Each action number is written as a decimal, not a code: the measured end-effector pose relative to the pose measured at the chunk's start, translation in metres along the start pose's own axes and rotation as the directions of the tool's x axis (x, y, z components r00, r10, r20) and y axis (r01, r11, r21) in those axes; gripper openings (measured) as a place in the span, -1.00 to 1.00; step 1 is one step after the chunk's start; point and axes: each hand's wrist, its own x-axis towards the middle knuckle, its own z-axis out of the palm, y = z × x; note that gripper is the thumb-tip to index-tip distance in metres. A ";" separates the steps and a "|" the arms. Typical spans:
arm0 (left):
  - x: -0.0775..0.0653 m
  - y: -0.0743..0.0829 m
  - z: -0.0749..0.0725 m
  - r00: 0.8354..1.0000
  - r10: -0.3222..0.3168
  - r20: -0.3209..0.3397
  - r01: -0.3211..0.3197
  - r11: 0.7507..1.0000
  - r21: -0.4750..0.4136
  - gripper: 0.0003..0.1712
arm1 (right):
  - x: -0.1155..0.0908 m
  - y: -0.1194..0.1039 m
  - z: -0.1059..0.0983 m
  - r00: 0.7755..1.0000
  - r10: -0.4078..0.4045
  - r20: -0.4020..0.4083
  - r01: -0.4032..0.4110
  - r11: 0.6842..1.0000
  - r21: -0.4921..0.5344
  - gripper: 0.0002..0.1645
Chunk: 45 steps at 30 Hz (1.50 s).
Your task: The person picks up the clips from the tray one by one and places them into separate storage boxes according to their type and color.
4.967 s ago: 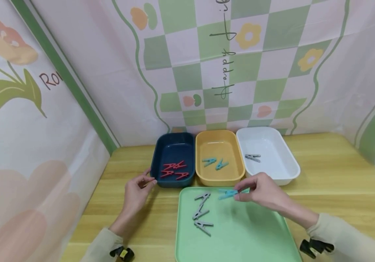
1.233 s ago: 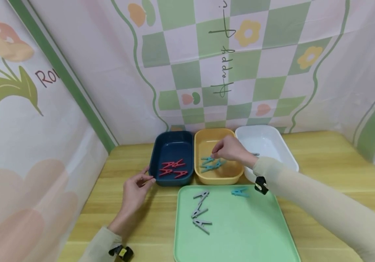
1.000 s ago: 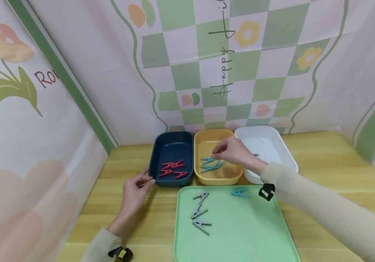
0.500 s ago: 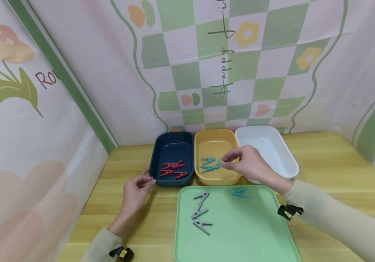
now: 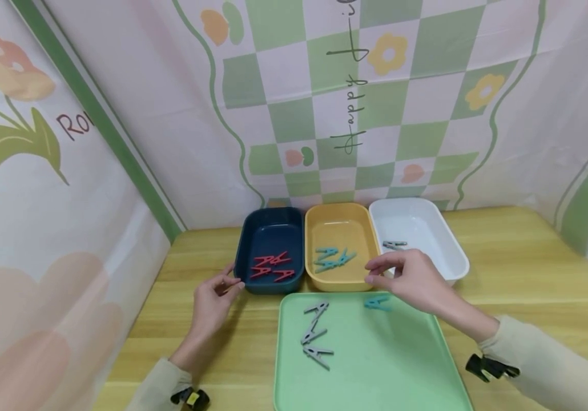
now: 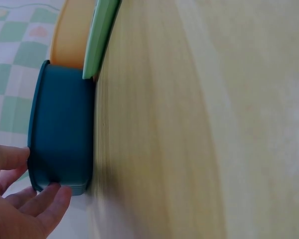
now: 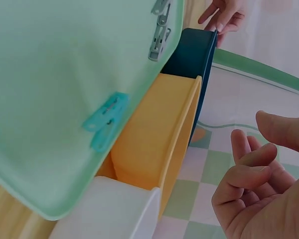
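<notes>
My left hand point(image 5: 212, 302) grips the near left corner of the dark blue box point(image 5: 270, 220); in the left wrist view its thumb lies at the rim and its fingers against the outer wall. My right hand point(image 5: 417, 285), holding nothing, hovers over the front of the white box point(image 5: 422, 220) with thumb and fingers apart. Just below its fingertips, a turquoise clothespin point(image 5: 378, 303) lies on the green tray point(image 5: 376, 382). Three turquoise clothespins point(image 5: 344, 258) lie in the yellow box point(image 5: 342, 216), and several red clothespins point(image 5: 284, 274) in the dark blue one.
Three grey clothespins point(image 5: 317, 357) lie in a column on the tray's left part. A grey clothespin point(image 5: 394, 245) is in the white box. The boxes stand side by side on the wooden table point(image 5: 525, 257), behind the tray and before a patterned cloth point(image 5: 386, 125).
My right hand held a turquoise clothespin over the tray, then let it go in the yellow box. It has since drawn back, right and nearer. My left hand has stayed put.
</notes>
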 end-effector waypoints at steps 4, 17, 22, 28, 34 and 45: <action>0.000 0.000 0.000 1.000 -0.001 -0.001 0.001 1.000 -0.004 -0.95 | -0.009 0.001 -0.001 1.000 0.024 0.010 -0.024 1.000 -0.001 -0.78; 0.000 -0.002 0.000 1.000 0.006 0.002 -0.006 1.000 -0.011 -0.90 | -0.029 0.016 0.006 0.998 0.063 0.021 -0.063 0.998 0.019 -0.75; 0.001 0.000 -0.001 1.000 0.006 0.001 -0.006 1.000 -0.014 -0.91 | -0.034 0.026 0.009 0.996 0.078 0.033 -0.079 0.997 0.021 -0.67; 0.002 0.000 -0.001 1.000 0.012 -0.004 -0.012 1.000 -0.019 -0.94 | -0.038 0.036 0.015 0.993 0.100 0.056 -0.101 0.995 0.021 -0.58; 0.002 -0.001 -0.001 1.000 0.009 -0.003 -0.009 1.000 -0.014 -0.95 | -0.040 0.043 0.020 0.994 0.091 0.068 -0.094 0.995 0.041 -0.44; 0.000 -0.001 -0.001 1.000 0.010 0.006 -0.010 1.000 -0.029 -0.97 | -0.039 0.048 0.027 0.985 0.120 0.121 -0.124 0.992 0.028 -0.36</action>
